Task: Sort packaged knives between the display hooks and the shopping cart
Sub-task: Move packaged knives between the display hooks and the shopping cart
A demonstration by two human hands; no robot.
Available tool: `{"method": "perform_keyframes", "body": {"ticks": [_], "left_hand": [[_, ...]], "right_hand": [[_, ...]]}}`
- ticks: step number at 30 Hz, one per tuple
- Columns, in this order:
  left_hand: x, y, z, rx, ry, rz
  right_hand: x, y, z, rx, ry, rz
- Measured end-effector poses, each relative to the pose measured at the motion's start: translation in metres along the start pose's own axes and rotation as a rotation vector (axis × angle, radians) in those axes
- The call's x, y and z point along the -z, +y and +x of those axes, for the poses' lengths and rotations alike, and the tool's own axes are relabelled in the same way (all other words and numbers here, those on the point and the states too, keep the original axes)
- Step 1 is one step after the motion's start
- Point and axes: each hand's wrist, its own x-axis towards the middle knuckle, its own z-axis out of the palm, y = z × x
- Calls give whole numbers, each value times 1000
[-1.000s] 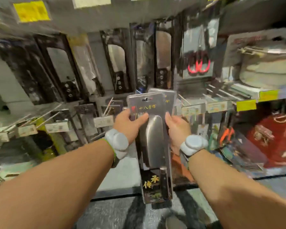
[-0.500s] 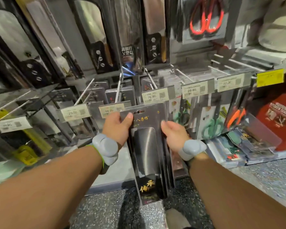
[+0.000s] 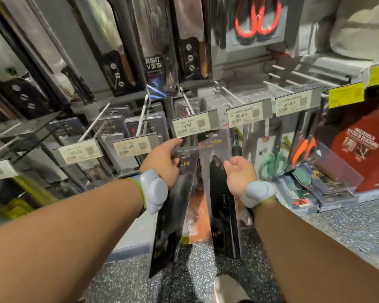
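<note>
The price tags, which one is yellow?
The yellow price tag at the far right of the hook row. The others, like the 79.90 tag, are white.

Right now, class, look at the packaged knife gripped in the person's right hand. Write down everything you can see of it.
The packaged knife is a long, narrow grey card under clear, glossy plastic. A hang slot is cut near its top, with orange characters printed below. Inside lies a dark, pointed blade, tip up; the handle end points toward the floor. It hangs nearly upright, tilted slightly. The right hand grips its right edge. Its top sits just below the 79.90 price tag, beside the pack the left hand holds.
</note>
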Motion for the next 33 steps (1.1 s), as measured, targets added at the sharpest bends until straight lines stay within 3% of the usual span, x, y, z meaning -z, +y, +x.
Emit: {"method": "perform_keyframes", "body": {"ticks": [3, 8, 13, 20, 29, 33], "left_hand": [[2, 5, -6, 18, -31, 96], [13, 9, -23, -118, 1, 111], [31, 24, -11, -94, 69, 176], [28, 26, -8, -43, -13, 258], [31, 14, -10, -85, -78, 226], [27, 8, -9, -97, -69, 197]], "right_hand": [[7, -6, -3, 33, 30, 43], [3, -5, -5, 52, 19, 118], [-4, -21, -13, 86, 59, 177], [-14, -37, -6, 43, 114, 305], [-31, -25, 10, 40, 49, 290], [-31, -20, 16, -33, -12, 424]]}}
